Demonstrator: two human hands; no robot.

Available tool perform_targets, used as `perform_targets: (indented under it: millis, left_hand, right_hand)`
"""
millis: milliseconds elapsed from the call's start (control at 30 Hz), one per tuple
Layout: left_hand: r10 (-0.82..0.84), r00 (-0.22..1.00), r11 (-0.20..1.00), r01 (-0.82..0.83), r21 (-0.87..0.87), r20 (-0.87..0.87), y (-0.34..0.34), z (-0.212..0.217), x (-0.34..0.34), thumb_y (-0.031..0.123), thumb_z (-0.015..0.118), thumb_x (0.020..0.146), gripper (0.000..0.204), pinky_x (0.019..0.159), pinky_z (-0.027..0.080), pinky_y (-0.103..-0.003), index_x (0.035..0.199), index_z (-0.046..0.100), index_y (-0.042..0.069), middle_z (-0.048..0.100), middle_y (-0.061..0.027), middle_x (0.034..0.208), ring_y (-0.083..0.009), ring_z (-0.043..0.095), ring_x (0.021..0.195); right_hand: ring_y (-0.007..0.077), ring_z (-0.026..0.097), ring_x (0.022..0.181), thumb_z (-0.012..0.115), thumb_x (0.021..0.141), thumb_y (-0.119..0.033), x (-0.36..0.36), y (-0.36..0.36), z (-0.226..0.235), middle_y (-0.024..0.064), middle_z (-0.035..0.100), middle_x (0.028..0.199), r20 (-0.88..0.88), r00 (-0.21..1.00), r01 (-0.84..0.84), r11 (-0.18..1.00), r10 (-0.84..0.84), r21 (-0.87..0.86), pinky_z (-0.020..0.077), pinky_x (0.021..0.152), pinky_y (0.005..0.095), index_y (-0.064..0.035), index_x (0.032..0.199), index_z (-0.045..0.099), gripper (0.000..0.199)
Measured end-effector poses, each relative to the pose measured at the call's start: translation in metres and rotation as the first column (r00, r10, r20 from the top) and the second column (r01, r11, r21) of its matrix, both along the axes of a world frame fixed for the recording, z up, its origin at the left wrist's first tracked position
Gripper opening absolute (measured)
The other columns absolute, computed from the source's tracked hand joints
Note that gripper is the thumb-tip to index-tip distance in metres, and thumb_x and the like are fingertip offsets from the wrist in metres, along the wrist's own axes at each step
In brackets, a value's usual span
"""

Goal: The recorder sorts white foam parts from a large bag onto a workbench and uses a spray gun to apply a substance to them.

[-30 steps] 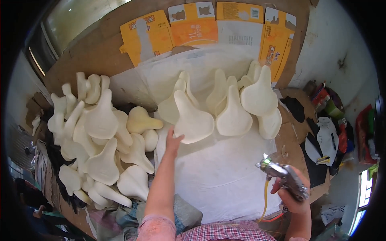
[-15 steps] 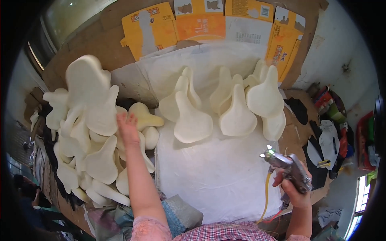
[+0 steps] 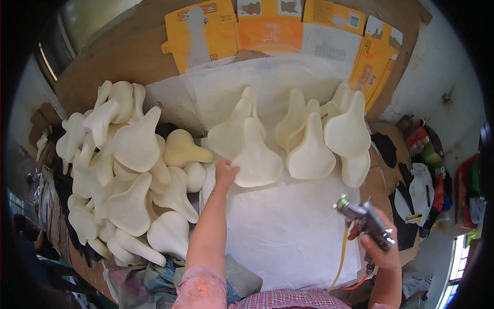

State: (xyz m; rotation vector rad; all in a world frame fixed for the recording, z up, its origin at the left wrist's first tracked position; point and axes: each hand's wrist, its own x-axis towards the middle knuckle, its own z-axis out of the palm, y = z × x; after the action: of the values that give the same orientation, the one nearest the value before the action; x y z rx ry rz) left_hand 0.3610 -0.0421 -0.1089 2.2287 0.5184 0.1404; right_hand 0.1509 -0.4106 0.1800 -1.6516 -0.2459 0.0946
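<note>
My left hand (image 3: pixel 225 174) has its fingers closed at the left edge of a cream foam bicycle-saddle pad (image 3: pixel 256 160), which stands with its narrow nose up on the white-covered work surface (image 3: pixel 288 226). Another pad (image 3: pixel 230 131) leans behind it. My right hand (image 3: pixel 380 246) is wrapped round a metal spray gun (image 3: pixel 363 216), held over the right side of the surface with its nozzle toward the left. A yellow hose (image 3: pixel 341 252) hangs from the gun. More upright pads (image 3: pixel 312 154) stand in the middle, and others (image 3: pixel 348 126) to their right.
A large heap of foam saddle pads (image 3: pixel 128 201) lies at the left, with one yellower pad (image 3: pixel 184 148) at its edge. Flattened yellow cartons (image 3: pixel 203 33) line the back board. Black and white cut pieces (image 3: pixel 421 188) lie at the right, beside a red bin (image 3: pixel 465 185).
My left hand has moved right, from beside the heap to the front saddle pad. A pad that was blurred atop the heap has settled there. The spray gun has turned slightly.
</note>
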Motion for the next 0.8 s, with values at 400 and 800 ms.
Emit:
perform_targets:
  millis: [400, 800]
  left_hand:
    - [0.239, 0.927, 0.894, -0.094, -0.438, 0.289, 0.141, 0.056, -0.055, 0.003, 0.061, 0.080, 0.043, 0.085, 0.044, -0.027, 0.122, 0.053, 0.004, 0.060, -0.0061, 0.106, -0.0153, 0.056, 0.095]
    - [-0.408, 0.910, 0.902, 0.414, -0.122, 0.070, 0.079, 0.024, 0.113, 0.024, 0.074, 0.064, 0.043, 0.103, 0.033, -0.038, 0.103, 0.067, 0.007, 0.030, -0.0159, 0.144, -0.0295, 0.036, 0.128]
  right_hand:
    - [0.0085, 0.056, 0.077, 0.069, 0.077, -0.002, 0.034, 0.060, -0.001, 0.0055, 0.063, 0.090, -0.051, 0.995, -0.098, 0.921, 0.084, -0.377, 0.0458, 0.070, 0.0226, 0.0002, 0.122, 0.050, 0.050]
    - [0.0220, 0.062, 0.081, 0.073, 0.074, -0.018, 0.027, 0.035, -0.005, 0.0180, 0.061, 0.097, 0.001, 0.989, 0.145, 0.989, -0.146, 0.021, 0.0519, 0.071, 0.0356, 0.0049, 0.127, 0.043, 0.064]
